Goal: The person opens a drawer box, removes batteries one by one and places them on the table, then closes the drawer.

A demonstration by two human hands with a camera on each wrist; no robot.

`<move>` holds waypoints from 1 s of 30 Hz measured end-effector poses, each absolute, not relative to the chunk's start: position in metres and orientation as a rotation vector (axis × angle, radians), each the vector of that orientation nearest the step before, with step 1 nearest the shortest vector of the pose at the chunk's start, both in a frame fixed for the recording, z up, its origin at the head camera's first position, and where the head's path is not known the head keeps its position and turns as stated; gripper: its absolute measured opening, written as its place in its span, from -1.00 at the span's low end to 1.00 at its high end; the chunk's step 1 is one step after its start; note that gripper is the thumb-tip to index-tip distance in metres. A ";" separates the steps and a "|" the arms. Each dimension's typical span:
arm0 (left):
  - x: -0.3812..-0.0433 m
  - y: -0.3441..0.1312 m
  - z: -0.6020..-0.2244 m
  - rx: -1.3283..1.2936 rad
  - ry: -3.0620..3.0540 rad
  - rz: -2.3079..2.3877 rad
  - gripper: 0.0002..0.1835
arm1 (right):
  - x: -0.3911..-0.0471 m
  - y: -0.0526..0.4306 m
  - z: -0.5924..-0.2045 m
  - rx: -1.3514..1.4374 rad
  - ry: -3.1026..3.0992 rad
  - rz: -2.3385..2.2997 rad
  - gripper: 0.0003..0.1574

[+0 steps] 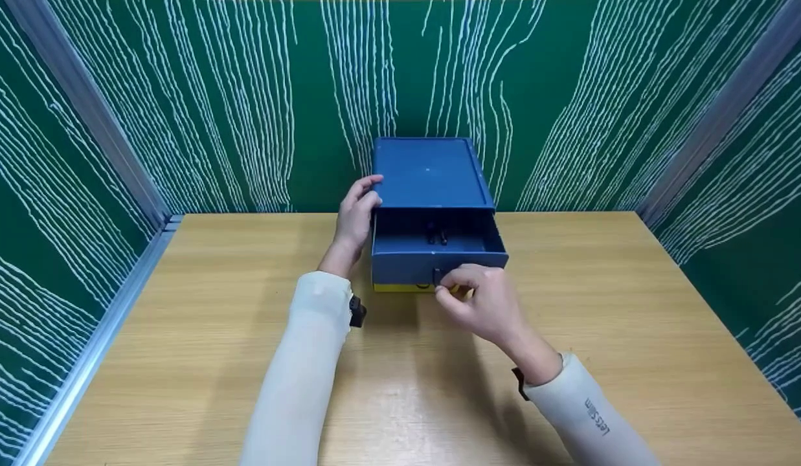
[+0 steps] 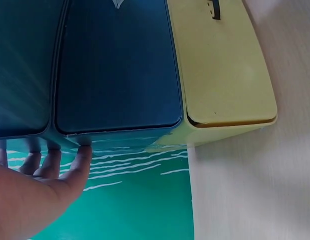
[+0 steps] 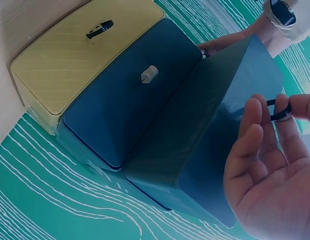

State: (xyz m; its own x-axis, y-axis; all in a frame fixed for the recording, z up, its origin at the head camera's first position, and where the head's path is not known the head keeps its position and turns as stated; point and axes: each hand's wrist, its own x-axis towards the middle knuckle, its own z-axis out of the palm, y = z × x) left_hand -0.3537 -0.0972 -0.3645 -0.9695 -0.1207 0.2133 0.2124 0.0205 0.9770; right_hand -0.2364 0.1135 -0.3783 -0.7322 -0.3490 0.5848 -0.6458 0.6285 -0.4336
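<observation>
A chest of drawers (image 1: 426, 171) with a blue top stands at the back of the table. Its top blue drawer (image 1: 400, 268) is pulled partway out, with small dark items (image 1: 443, 238) inside. The right hand (image 1: 487, 301) pinches the black handle (image 3: 281, 116) on that drawer's front between thumb and fingers. Against the chest's left side rests the left hand (image 1: 356, 217), fingers extended along the wall near the top edge. Below the pulled drawer, the middle blue drawer (image 2: 117, 70) and the yellow bottom drawer (image 2: 227, 65) are closed.
The wooden table (image 1: 180, 362) carries the chest near its back edge. A green wall with white wavy lines (image 1: 245, 97) rises right behind it. A pale knob (image 3: 149, 74) sticks out from the middle drawer, a black handle (image 3: 100, 29) from the yellow one.
</observation>
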 end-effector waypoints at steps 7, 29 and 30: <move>-0.353 -0.096 -0.366 -0.091 -2.080 -2.023 -0.59 | -0.232 0.116 -0.379 0.812 -2.398 0.888 -0.84; -0.353 -0.098 -0.367 -0.123 -2.086 -2.019 -0.58 | -0.229 0.118 -0.378 0.857 -2.409 0.774 -0.88; -0.353 -0.098 -0.367 -0.125 -2.087 -2.021 -0.57 | -0.229 0.118 -0.378 0.858 -2.408 0.770 -0.88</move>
